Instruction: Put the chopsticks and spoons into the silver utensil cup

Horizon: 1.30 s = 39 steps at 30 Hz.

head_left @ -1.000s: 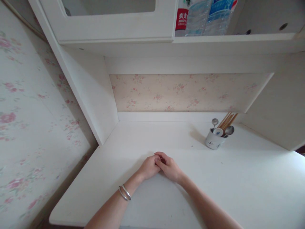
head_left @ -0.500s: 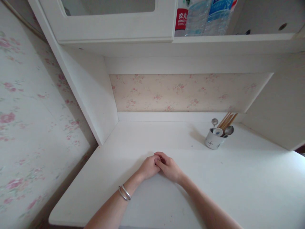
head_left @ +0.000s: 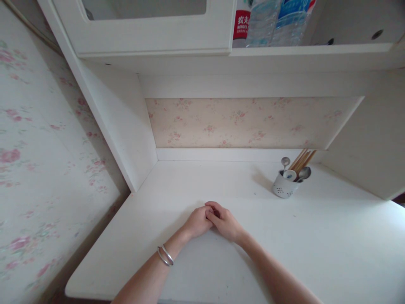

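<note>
My left hand (head_left: pixel 198 222) and my right hand (head_left: pixel 228 224) rest together on the white desktop (head_left: pixel 196 181), clasped in front of me. The right fingers and thumb fold over the left fingertips, and both hands are closed. No object shows between them, though the inside of the clasp is partly hidden. Two silver bangles (head_left: pixel 165 256) circle my left wrist. Nearest to my right hand, farther back on the right, stands a white utensil holder (head_left: pixel 284 188) with wooden chopsticks (head_left: pixel 300 162), metal spoons (head_left: pixel 304 173) and a white round-ended piece (head_left: pixel 289 175).
Overhead, a white cabinet (head_left: pixel 152 40) juts across the desk, with plastic bottles (head_left: pixel 262 23) on its open shelf. White side panels (head_left: pixel 104 109) bound the desk's back part at left and right. Floral wallpaper (head_left: pixel 34 169) covers the wall at the left.
</note>
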Motion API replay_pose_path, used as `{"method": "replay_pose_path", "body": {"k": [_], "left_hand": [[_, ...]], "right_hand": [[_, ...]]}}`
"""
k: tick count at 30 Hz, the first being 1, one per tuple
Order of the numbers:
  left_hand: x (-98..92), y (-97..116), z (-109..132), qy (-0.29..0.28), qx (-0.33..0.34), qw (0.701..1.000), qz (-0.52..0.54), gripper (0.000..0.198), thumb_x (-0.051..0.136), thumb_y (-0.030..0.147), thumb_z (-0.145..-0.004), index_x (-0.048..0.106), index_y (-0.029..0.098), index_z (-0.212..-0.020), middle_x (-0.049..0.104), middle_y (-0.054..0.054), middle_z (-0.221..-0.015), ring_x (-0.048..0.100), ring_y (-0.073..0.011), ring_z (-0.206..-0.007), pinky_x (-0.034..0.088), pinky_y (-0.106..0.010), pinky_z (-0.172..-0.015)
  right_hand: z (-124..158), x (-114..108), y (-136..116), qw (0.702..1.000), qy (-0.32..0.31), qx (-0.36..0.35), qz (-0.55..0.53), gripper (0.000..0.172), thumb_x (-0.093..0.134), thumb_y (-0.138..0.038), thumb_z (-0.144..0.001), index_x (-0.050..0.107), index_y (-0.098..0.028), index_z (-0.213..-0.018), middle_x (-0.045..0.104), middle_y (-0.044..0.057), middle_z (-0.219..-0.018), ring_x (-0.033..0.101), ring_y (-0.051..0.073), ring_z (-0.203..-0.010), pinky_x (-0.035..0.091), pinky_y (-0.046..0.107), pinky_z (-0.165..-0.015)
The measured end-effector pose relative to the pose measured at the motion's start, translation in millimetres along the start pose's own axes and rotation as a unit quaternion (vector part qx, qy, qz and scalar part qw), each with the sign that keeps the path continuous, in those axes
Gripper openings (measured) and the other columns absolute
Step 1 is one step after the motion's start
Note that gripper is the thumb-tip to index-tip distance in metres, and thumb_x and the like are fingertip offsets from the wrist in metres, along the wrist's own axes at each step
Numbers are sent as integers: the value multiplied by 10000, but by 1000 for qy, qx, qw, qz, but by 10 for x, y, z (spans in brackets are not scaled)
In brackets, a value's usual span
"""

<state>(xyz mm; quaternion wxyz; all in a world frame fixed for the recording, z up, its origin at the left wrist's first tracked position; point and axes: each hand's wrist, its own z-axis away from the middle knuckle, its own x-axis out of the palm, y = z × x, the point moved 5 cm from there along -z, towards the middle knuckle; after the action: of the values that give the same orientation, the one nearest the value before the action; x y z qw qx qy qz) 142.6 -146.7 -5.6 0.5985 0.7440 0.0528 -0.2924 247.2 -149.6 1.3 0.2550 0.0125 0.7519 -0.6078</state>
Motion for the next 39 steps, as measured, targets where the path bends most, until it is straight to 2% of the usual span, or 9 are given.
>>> {"method": "replay_pose_path", "body": {"k": [10, 20, 39], "left_hand": [[-17, 34, 2, -2, -5, 1000, -17, 184, 445, 106, -671, 605, 158, -746, 672, -26, -805, 598, -150, -754, 428, -236, -655], [14, -48, -8, -1, 2, 1000, -17, 178, 454, 105, -668, 604, 156, -748, 669, -24, -800, 601, -149, -755, 428, -233, -655], [-9, 32, 9, -2, -5, 1000, -21, 226, 442, 85, -666, 627, 152, -775, 681, -31, -827, 602, -152, -767, 436, -237, -672]], "right_hand": [[8, -9, -15, 1000, 2, 1, 0, 339, 490, -343, -856, 571, -202, -1154, 674, 50, -970, 611, 194, -892, 461, 335, -820], [5, 2, -4, 1000, -2, 0, 3, 340, 488, -342, -858, 567, -200, -1157, 673, 45, -962, 611, 188, -888, 461, 328, -816], [7, -4, -5, 1000, -2, 0, 2, 339, 489, -344, -860, 565, -205, -1160, 673, 45, -970, 612, 187, -891, 463, 326, -818]]}}
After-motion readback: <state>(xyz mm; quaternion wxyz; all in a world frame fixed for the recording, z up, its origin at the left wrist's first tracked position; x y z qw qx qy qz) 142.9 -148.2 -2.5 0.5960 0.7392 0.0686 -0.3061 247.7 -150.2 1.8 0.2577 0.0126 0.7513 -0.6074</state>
